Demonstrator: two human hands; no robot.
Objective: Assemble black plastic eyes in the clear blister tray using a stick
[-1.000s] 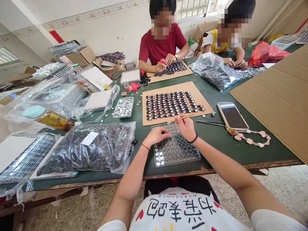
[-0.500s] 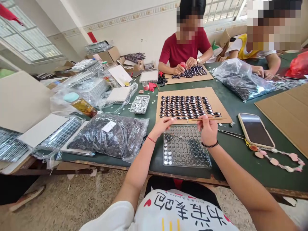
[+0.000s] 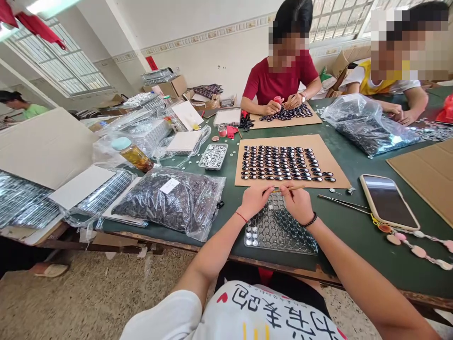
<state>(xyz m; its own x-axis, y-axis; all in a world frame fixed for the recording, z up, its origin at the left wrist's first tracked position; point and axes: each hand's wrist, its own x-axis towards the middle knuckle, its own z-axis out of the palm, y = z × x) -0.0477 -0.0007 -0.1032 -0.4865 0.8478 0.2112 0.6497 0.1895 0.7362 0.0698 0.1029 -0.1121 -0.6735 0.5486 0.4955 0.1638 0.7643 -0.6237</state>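
My right hand pinches a thin wooden stick over the far edge of a clear tray of round cells. Close beside it, my left hand has its fingers pressed together at the stick's left end; whatever small thing they hold is too small to make out. White round pieces fill some cells at the tray's left side. Just beyond both hands lies a brown cardboard sheet bearing rows of glossy black oval pieces.
Left of the tray is a plastic bag of dark pieces, with a small tub of white pieces behind it. Tweezers and a phone lie at right. Two people sit across the table.
My hands have come together, the right one moving left with the stick toward the left hand. The camera view has shifted, so the scene sits further right and lower.
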